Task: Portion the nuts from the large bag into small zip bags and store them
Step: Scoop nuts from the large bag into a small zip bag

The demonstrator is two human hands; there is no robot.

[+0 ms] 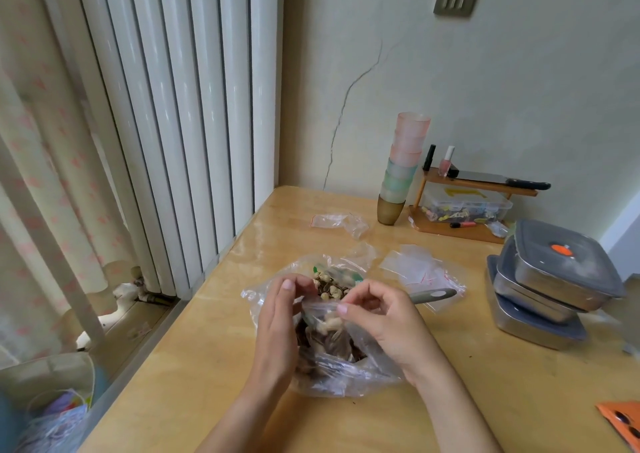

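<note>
On the near middle of the yellow wooden worktop [194,366], the left hand [278,317] and right hand [386,321] each pinch the mouth of a small clear zip bag [329,328] holding some nuts. It sits over the large clear plastic bag of nuts [332,380]. Empty small zip bags [419,269] lie to the right.

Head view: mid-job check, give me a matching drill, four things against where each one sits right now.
1 stack of pastel plastic cups
2 black-handled steel knife
3 grey-lidded steel containers
4 clear plastic bag of nuts

A on top of the wooden rack
B pinched by the left hand and right hand
C stacked near the right edge of the wooden table
D standing just left of the rack

Pairs: 1-D, 2-A, 3-C, 4-B
</note>
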